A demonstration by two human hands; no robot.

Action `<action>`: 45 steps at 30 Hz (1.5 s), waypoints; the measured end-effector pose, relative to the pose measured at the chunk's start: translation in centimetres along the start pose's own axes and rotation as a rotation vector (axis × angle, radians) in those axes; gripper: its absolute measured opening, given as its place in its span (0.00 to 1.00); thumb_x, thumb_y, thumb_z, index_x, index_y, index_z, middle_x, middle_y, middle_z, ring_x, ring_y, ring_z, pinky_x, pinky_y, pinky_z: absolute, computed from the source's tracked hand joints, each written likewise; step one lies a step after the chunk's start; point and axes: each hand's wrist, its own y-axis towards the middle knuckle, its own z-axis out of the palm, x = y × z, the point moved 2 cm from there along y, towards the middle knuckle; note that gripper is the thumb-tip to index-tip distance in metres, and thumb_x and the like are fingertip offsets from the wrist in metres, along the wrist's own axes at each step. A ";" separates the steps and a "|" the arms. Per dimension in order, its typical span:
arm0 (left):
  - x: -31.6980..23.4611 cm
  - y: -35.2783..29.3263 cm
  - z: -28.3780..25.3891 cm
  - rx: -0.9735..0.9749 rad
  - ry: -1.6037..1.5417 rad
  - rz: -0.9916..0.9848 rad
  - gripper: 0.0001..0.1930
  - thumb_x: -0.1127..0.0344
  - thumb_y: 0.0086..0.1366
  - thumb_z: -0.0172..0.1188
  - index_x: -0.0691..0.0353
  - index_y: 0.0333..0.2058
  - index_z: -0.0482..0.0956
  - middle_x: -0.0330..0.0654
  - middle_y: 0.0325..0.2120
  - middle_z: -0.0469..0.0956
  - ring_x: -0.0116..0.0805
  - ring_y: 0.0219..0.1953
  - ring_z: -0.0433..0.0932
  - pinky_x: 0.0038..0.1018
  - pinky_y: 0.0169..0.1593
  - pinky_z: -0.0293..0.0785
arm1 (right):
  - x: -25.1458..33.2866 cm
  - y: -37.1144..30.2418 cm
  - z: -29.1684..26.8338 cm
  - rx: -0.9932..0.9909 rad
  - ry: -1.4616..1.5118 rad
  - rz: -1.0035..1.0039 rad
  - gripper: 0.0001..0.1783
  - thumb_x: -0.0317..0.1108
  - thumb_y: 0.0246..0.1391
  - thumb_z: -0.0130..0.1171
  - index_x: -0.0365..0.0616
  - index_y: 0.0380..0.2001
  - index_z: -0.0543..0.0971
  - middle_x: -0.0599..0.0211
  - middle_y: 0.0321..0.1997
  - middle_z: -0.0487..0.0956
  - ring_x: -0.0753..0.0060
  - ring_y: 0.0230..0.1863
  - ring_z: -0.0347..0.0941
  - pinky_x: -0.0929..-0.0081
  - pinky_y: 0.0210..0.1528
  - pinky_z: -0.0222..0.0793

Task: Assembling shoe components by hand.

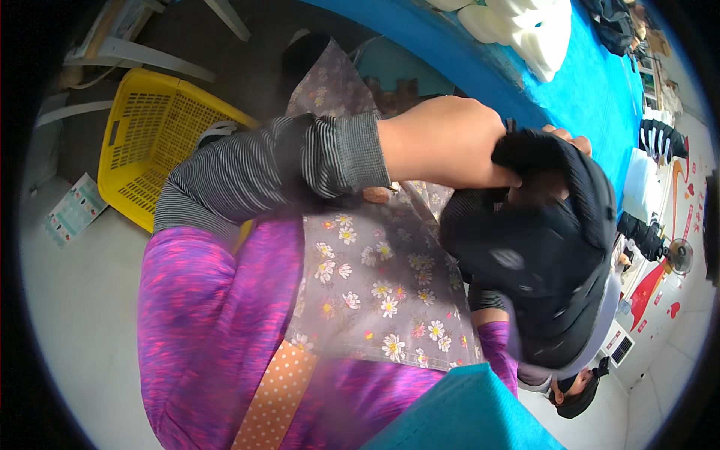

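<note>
A black shoe (532, 255) with a pale sole edge is held up in front of me, its opening toward the top. My left hand (450, 142) reaches across from the left in a striped sleeve, closed on the shoe's rim. Its fingertips are hidden in the dark opening. My right hand (574, 140) is mostly behind the shoe; several fingers show curled over its far edge. The right forearm, also sleeved, goes up behind the shoe from below. Motion slightly blurs the shoe.
A yellow plastic basket (124, 161) stands on the floor at left, near a printed sheet (75, 210). White shoe lasts (525, 30) lie on the blue work surface (592, 82) at upper right. Another person (574, 390) is at lower right. A flowered apron (382, 277) covers my lap.
</note>
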 end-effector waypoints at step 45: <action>0.7 -3.0 -1.0 0.160 -0.721 0.096 0.11 0.63 0.64 0.62 0.64 0.39 0.84 0.35 0.18 0.74 0.24 0.25 0.76 0.19 0.20 0.73 | -6.1 -3.8 6.8 -0.064 0.405 0.324 0.12 0.35 0.60 0.60 0.41 0.29 0.71 0.63 0.25 0.76 0.73 0.27 0.72 0.76 0.30 0.69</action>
